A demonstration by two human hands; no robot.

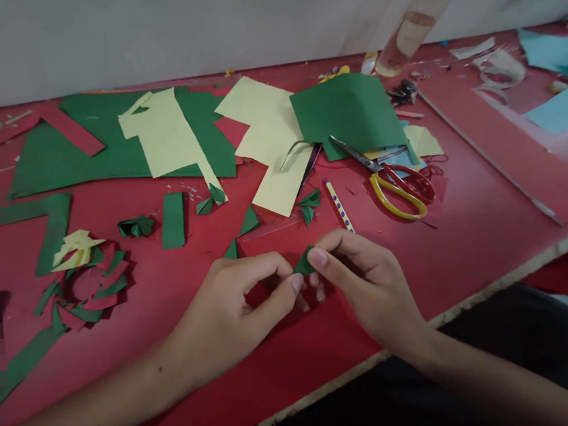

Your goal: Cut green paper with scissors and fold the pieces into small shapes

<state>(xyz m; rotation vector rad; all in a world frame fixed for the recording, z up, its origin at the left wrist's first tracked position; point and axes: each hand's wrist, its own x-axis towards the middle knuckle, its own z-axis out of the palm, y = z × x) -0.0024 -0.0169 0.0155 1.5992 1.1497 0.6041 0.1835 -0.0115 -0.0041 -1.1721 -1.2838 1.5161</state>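
Note:
Between my two hands is a small folded green paper piece (pixel 303 263). My left hand (pixel 252 296) pinches its left corner between thumb and forefinger. The thumb and fingers of my right hand (pixel 365 279) close on its right side and hide part of it. Just beyond my left hand lie folded green paper triangles (pixel 248 221), one partly covered by the knuckles. A folded green piece (pixel 308 205) rests past my fingertips. To the left sits a ring of folded red and green paper (pixel 117 282), with a yellow folded paper shape (pixel 77 247) on its upper edge.
Scissors (pixel 397 192) with red and yellow handles lie right of centre, beside a dotted pen (pixel 338 204). Large green sheets (pixel 108 156) and pale yellow sheets (pixel 166 137) cover the back. A clear cylinder (pixel 408 40) stands near the wall. The red table's edge (pixel 330 376) runs close to me.

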